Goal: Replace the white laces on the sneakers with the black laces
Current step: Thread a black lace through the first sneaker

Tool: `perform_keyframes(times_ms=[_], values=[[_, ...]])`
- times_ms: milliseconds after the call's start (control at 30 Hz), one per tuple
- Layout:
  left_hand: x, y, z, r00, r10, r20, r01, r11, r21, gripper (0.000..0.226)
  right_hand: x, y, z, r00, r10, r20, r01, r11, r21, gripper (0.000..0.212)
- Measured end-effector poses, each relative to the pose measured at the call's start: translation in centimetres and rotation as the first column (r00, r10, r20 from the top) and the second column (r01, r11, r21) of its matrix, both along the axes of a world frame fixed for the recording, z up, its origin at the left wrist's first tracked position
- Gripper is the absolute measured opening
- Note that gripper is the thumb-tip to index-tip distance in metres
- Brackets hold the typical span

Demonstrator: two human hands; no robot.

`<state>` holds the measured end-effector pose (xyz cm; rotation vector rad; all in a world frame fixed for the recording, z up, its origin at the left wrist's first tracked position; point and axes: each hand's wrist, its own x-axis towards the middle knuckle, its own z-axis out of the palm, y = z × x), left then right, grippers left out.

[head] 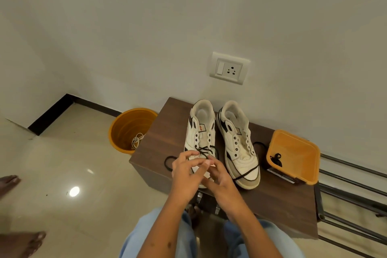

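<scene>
Nearest the camera: pale blue denim trouser legs [247, 236], both forearms reaching forward over them.

Left hand [185, 170]: fingers curled, tips meeting over the toe of the left white-and-black leather sneaker [200, 132]. It appears to pinch the thin black lace [204, 150]; the contact itself is too small to confirm.

Right hand [217, 176]: touching the left hand, fingers bent toward the same spot. Whether it holds the lace cannot be told.

Just beyond the fingertips the black lace crosses once through the lowest eyelets of this sneaker; the upper eyelets are bare. A loop of the lace lies on the dark wood-grain tabletop [167, 132] to the left of the left hand. A small red tongue label is unreadable.

Right of the right hand: the second white-and-black sneaker [238, 144], unlaced, with a black cord running across its toe cap.

Further right: a square orange plastic container [293, 157] holding another black lace [276, 159].

Left and beyond the hands, on glossy beige floor tiles: a round orange plastic bucket [132, 130] containing the bundled white laces [137, 140].

Farthest: a white wall socket plate [229, 68], smooth plastic.
</scene>
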<state>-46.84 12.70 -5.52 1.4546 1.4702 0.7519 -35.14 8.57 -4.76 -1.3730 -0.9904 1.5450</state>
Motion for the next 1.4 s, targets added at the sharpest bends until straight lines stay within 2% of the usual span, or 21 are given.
perform_keyframes(times_ms=[67, 100, 133, 200, 267, 300, 400, 533, 600, 633, 667, 733, 767, 800, 867, 933, 1033, 1133, 1300, 1400], values=[[0.0, 0.5, -0.2, 0.996, 0.07, 0.059, -0.069, 0.997, -0.018, 0.009, 0.0, 0.5, 0.2, 0.995, 0.023, -0.102, -0.026, 0.999, -0.027, 0.042], [0.0, 0.8, -0.2, 0.988, 0.125, 0.095, -0.123, 0.992, -0.03, 0.011, 0.2, 0.6, 0.2, 0.997, 0.014, -0.082, -0.016, 1.0, -0.021, 0.036], [-0.1, 1.1, -0.2, 0.974, 0.194, 0.119, -0.191, 0.981, -0.036, 0.015, 0.6, 0.7, 0.2, 1.0, -0.012, -0.023, 0.011, 1.0, -0.014, 0.03], [-0.5, 1.7, 0.0, 0.92, 0.365, 0.144, -0.358, 0.931, -0.067, 0.019, 1.7, 0.7, -0.2, 0.971, -0.104, 0.215, 0.107, 0.994, -0.004, 0.016], [-1.0, 2.4, 0.2, 0.825, 0.534, 0.186, -0.503, 0.843, -0.189, 0.017, 3.1, 0.6, -0.7, 0.865, -0.206, 0.457, 0.215, 0.976, 0.035, 0.013], [-1.2, 2.7, 0.2, 0.777, 0.597, 0.202, -0.546, 0.798, -0.256, 0.016, 3.8, 0.5, -0.9, 0.815, -0.259, 0.518, 0.263, 0.962, 0.068, 0.015], [-1.4, 3.5, 0.1, 0.697, 0.687, 0.207, -0.591, 0.713, -0.377, 0.016, 5.3, 0.5, -0.7, 0.734, -0.35, 0.583, 0.323, 0.934, 0.154, 0.013], [-1.4, 4.2, -0.3, 0.642, 0.747, 0.173, -0.653, 0.651, -0.387, 0.025, 5.8, 0.9, -1.0, 0.694, -0.339, 0.635, 0.299, 0.938, 0.175, 0.006], [-1.5, 4.4, -0.8, 0.697, 0.717, 0.015, -0.671, 0.659, -0.34, 0.062, 5.6, 1.0, -1.4, 0.69, -0.331, 0.644, 0.27, 0.943, 0.195, 0.009], [-1.5, 4.4, -0.9, 0.755, 0.653, -0.064, -0.64, 0.712, -0.289, 0.077, 5.4, 1.1, -1.5, 0.697, -0.319, 0.642, 0.249, 0.948, 0.201, 0.013], [-1.2, 4.2, -1.0, 0.829, 0.552, -0.085, -0.557, 0.804, -0.21, 0.084, 5.0, 1.2, -1.4, 0.709, -0.308, 0.634, 0.227, 0.951, 0.209, 0.017], [-0.4, 3.8, -1.0, 0.978, 0.208, -0.015, -0.208, 0.978, 0.0, 0.07, 4.1, 1.6, -0.8, 0.729, -0.287, 0.622, 0.167, 0.955, 0.245, 0.023], [0.1, 3.5, -0.8, 0.999, 0.01, -0.037, -0.007, 0.997, 0.073, 0.055, 3.7, 1.7, -0.4, 0.735, -0.284, 0.615, 0.135, 0.951, 0.278, 0.025], [0.6, 3.2, -0.8, 0.983, -0.154, -0.101, 0.164, 0.982, 0.098, 0.041, 3.4, 1.8, -0.2, 0.741, -0.287, 0.607, 0.111, 0.944, 0.31, 0.028], [1.2, 3.0, -0.9, 0.922, -0.327, -0.207, 0.347, 0.935, 0.071, 0.021, 3.1, 1.9, 0.0, 0.735, -0.3, 0.608, 0.102, 0.936, 0.338, 0.031], [1.5, 3.2, -0.8, 0.925, -0.299, -0.234, 0.321, 0.945, 0.059, 0.016, 3.4, 1.9, 0.0, 0.731, -0.319, 0.603, 0.139, 0.935, 0.326, 0.025], [0.7, 3.9, -1.3, 0.966, 0.006, -0.259, 0.031, 0.99, 0.138, 0.019, 3.8, 1.9, -0.4, 0.724, -0.351, 0.593, 0.213, 0.932, 0.292, 0.015], [-0.2, 4.1, -1.5, 0.925, 0.212, -0.316, -0.171, 0.973, 0.153, 0.02, 4.0, 2.0, -1.1, 0.713, -0.365, 0.599, 0.249, 0.93, 0.271, 0.012], [-0.3, 3.9, -1.4, 0.84, 0.321, -0.437, -0.301, 0.946, 0.116, 0.024, 4.0, 1.9, -1.8, 0.672, -0.364, 0.644, 0.236, 0.931, 0.279, 0.024], [-0.2, 4.0, -1.3, 0.81, 0.307, -0.5, -0.299, 0.949, 0.098, 0.023, 4.0, 1.8, -1.9, 0.662, -0.406, 0.63, 0.254, 0.912, 0.321, 0.029]])
